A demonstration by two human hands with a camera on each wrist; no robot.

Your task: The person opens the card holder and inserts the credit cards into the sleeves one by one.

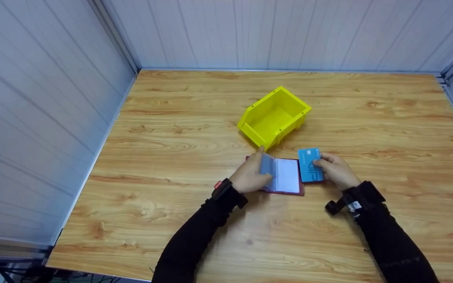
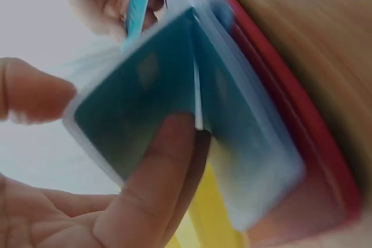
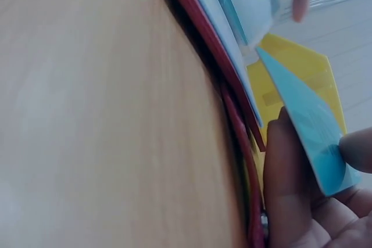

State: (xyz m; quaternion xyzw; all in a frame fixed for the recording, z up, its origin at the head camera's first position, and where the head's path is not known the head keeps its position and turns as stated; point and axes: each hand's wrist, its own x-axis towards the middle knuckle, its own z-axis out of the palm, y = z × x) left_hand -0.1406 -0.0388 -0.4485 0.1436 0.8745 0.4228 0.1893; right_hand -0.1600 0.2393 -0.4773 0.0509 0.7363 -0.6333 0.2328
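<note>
A small card holder [image 1: 288, 177] with a red cover and clear plastic sleeves lies unfolded on the table. My left hand [image 1: 250, 175] is at its left side. In the left wrist view, two fingers reach between sleeves [image 2: 131, 94] with teal cards inside, and the thumb is at the outer edge of one. My right hand [image 1: 337, 171] pinches a blue bank card [image 1: 309, 165] between thumb and fingers, beside the holder's right edge. The right wrist view shows this card tilted, with the red cover [image 3: 218, 50] to its left.
A yellow plastic bin [image 1: 250, 133] stands just beyond the card holder, its low front close to the left fingertips. The wood-grain table [image 1: 163, 157] is bordered by pale panel walls [image 1: 226, 35] at the back and sides. Cables [image 1: 2, 269] lie below the table's front left corner.
</note>
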